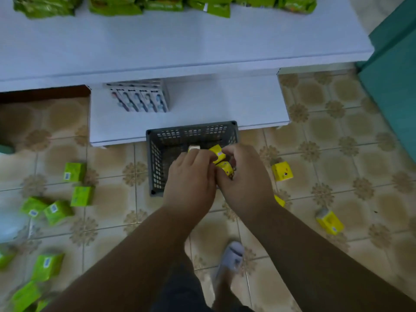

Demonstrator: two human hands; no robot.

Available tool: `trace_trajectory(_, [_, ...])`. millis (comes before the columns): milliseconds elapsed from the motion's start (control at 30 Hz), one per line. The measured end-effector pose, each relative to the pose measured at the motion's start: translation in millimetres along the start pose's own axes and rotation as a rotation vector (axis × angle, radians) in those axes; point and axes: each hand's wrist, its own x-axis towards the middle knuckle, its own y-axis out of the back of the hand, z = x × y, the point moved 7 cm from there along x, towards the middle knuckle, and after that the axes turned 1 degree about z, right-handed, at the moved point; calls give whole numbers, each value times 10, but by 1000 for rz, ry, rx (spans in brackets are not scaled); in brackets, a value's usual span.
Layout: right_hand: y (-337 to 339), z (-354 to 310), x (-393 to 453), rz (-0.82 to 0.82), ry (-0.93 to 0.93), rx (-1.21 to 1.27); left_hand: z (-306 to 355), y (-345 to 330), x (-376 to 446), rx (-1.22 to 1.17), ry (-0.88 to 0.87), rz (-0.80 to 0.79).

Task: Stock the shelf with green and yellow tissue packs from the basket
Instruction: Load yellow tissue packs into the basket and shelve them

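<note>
Both forearms reach down over basket (155,158) on floor. Left hand (190,176) and right hand (245,176) grip yellow packs (221,159) together inside it. Step: gathering packs. Next, likely: lift, carry to shelf (180,48). Green packs (75,172) scattered on floor, left.

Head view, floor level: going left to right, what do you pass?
Loose green tissue packs → dark basket → left hand → right hand, both on yellow packs → loose yellow pack → another yellow pack → teal cabinet.
</note>
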Motion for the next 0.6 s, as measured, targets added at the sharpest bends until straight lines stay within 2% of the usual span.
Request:
trace_trajectory(267, [-1381,364,823,-93,-156,7,-1426,-664,515,-44,171,-158])
trace_trajectory(433, [-2191,939,1163,-120,-273,36,-2132,-1336,699,-89,268,-237])
trace_trajectory(600, [-2991,1657,1457,-233,-345,40,-2774,-2237,796,-93,359,-335])
